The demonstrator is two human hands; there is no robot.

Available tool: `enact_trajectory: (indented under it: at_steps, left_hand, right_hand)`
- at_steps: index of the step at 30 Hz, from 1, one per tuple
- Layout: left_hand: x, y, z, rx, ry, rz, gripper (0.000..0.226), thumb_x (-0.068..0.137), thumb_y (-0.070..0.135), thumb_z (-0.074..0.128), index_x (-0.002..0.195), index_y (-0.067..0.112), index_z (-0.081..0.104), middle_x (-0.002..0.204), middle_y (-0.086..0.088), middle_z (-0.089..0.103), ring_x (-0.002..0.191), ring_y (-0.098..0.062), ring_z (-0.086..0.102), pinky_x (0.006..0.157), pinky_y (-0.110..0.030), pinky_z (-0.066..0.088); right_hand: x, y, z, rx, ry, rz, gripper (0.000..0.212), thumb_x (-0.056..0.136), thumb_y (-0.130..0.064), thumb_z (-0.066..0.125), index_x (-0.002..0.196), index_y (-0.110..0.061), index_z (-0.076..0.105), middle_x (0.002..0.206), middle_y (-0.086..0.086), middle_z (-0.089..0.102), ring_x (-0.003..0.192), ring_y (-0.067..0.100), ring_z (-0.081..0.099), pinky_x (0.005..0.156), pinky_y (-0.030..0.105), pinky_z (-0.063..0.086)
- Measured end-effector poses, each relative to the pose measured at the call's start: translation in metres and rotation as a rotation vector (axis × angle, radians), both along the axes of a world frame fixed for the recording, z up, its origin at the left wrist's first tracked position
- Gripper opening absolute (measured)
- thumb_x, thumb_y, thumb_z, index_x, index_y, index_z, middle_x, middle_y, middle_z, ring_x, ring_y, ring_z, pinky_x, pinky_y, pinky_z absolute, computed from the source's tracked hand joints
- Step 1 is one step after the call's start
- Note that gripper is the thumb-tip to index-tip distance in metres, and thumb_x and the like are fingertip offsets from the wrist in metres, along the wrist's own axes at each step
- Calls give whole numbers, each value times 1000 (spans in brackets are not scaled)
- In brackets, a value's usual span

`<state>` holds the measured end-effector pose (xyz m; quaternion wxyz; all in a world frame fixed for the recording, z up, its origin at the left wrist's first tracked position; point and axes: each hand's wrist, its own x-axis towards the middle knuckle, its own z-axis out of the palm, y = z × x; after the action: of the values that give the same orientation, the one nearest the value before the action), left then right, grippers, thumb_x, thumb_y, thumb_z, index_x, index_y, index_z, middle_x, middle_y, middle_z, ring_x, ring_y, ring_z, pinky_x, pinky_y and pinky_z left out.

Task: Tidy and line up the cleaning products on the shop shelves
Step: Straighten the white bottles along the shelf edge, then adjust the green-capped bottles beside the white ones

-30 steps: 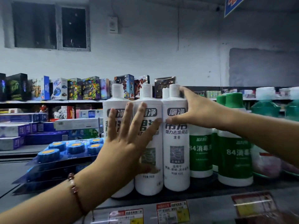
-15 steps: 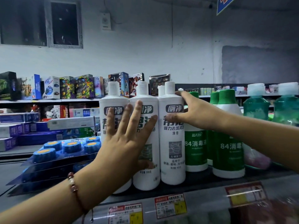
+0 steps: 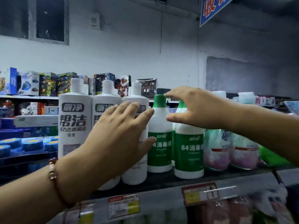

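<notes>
Dark shelf (image 3: 161, 180): three white bottles (image 3: 74, 123) left, green-capped bottles (image 3: 160, 143) right. Left hand (image 3: 119, 136) flat-fingered, covering white bottles; right hand (image 3: 192, 107) fingers relaxed, grasping nothing, near green cap (image 3: 159, 101).

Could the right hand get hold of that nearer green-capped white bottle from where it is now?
Probably yes. The right hand hovers open beside the green-capped white plastic bottle, thumb and fingers spread at the level of its neck, with nothing between them. The left hand lies against the neighbouring tall white bottle, off to the side.
</notes>
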<state>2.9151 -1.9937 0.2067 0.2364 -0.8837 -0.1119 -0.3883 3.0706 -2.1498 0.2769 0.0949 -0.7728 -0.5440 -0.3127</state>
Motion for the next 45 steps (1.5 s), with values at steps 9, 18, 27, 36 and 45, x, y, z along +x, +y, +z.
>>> enact_trajectory:
  at_steps: [9, 18, 27, 36, 45]
  left_hand:
    - [89, -48, 45, -151, -128, 8, 63, 95, 54, 52, 148, 24, 38, 139, -9, 50, 120, -28, 55, 92, -41, 48]
    - [160, -38, 70, -101, -9, 419, 51, 99, 56, 44, 129, 15, 51, 120, -9, 64, 108, -28, 64, 71, -33, 37]
    - [171, -33, 60, -414, -136, 213, 59, 89, 49, 68, 128, 10, 45, 101, -9, 56, 88, -29, 53, 71, -35, 43]
    - [164, -50, 52, -389, -180, 133, 41, 98, 38, 53, 124, 14, 34, 95, -8, 48, 76, -27, 50, 62, -36, 38]
    - [158, -43, 60, -468, -178, 108, 32, 97, 35, 52, 115, 12, 39, 93, -12, 57, 80, -34, 56, 67, -38, 42]
  right_hand:
    - [81, -27, 14, -4, 228, -101, 88, 83, -68, 62, 152, -21, 32, 149, 6, 49, 129, 24, 52, 105, 37, 44]
    - [108, -20, 5, 120, 424, 23, 70, 77, -50, 77, 129, -17, 43, 116, 4, 61, 103, 25, 60, 91, 39, 51]
    - [124, -33, -5, 252, 934, 345, 46, 75, -19, 83, 112, -17, 56, 104, 9, 67, 92, 24, 68, 71, 35, 57]
    - [131, -46, -15, 424, 1089, 429, 45, 80, -16, 78, 119, -14, 57, 110, 13, 68, 97, 30, 69, 80, 45, 60]
    - [132, -37, -25, 586, 1186, 448, 32, 76, -15, 76, 106, -15, 62, 103, 17, 70, 81, 30, 67, 72, 45, 59]
